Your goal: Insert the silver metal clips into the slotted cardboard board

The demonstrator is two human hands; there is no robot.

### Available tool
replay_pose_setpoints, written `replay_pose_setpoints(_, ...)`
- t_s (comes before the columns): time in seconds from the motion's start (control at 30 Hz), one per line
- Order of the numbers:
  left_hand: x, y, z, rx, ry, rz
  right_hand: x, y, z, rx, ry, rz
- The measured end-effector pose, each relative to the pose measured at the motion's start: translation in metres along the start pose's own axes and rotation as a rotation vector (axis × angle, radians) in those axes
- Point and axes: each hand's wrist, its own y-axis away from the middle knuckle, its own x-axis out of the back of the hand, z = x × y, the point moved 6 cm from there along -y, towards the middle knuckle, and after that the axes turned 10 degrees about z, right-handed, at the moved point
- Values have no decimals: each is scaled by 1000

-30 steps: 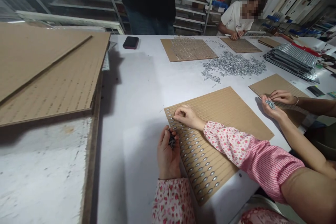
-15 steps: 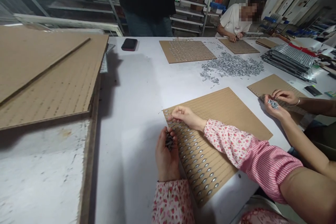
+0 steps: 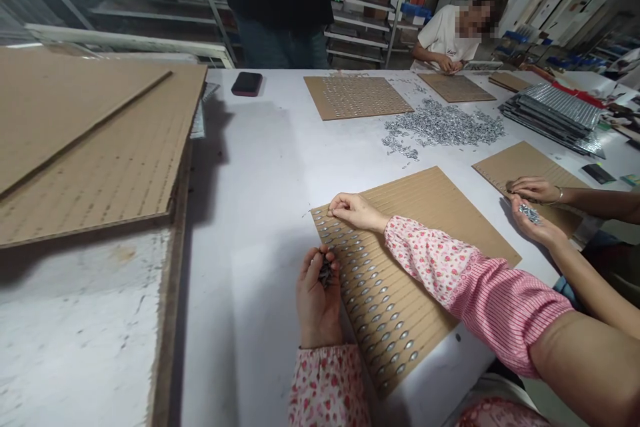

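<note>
My left hand (image 3: 320, 297) is cupped at the left edge of a grooved cardboard sheet (image 3: 430, 213), its fingers curled around a small heap of metal pieces (image 3: 326, 272). On the sheet, rows of shiny, pointed-oval metal pieces (image 3: 383, 327) lie in the grooves along the left side. My right hand (image 3: 354, 211) is over the sheet's far left corner, with thumb and forefinger pinched together at the board. Whatever sits between those fingertips is too small or hidden to make out. Patterned sleeves cover both my forearms.
Farther back lies a pile of loose metal pieces (image 3: 445, 123) beside another filled cardboard sheet (image 3: 360, 97). At right, a co-worker's hands (image 3: 535, 203) work over a sheet (image 3: 525, 167). Stacked boards (image 3: 100, 147) stand at left, a black phone-like object (image 3: 247, 84) behind them. Two people stand or sit across the table.
My right hand has shifted slightly right and away from me, its fingers now down at the board. My left hand has barely moved. The neighbour's hand has reached to their sheet's edge.
</note>
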Motion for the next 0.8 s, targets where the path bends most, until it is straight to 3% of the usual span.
replay_pose_setpoints(0.13,0,0,1,-15,-1,14,0,1,-2,62,11,63)
replay_pose_setpoints(0.33,0,3,1,-25,-13,49,-3,2,11,-31,94,32)
replay_pose_setpoints(0.53,0,1,2,-26,-11,56,-2,1,0,153,294,87)
replay_pose_setpoints(0.8,1,0,2,-29,-10,34,1,0,0,160,421,59)
